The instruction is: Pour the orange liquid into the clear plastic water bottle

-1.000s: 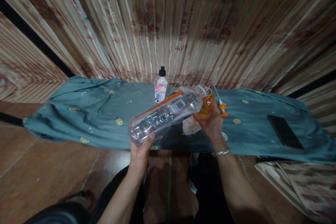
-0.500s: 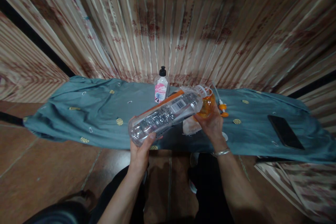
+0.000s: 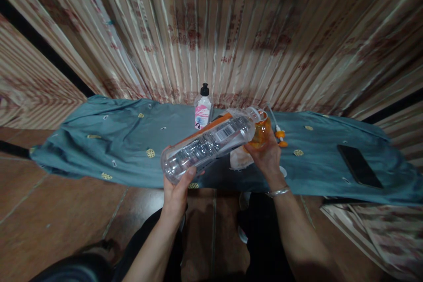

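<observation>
The tipped clear bottle (image 3: 203, 150) has a barcode (image 3: 224, 133) and words too blurry to read. Over the counter (image 3: 125, 141), the left hand (image 3: 176, 190) grips its bottom; the right hand (image 3: 268, 157) hugs the orange bottle (image 3: 259, 135).

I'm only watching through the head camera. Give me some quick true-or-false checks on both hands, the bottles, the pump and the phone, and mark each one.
1. The right hand grips the orange container. True.
2. The left hand has nothing in it. False: it holds the clear bottle near its base.
3. The clear bottle is tilted, its neck end toward the orange container. True.
4. The orange pump is fitted on the orange container. False: it lies on the blue-green cloth, off the container.
5. The pink-labelled bottle stands upright with a black cap on. True.
6. The phone lies at the left end of the cloth. False: it lies toward the right end.
</observation>
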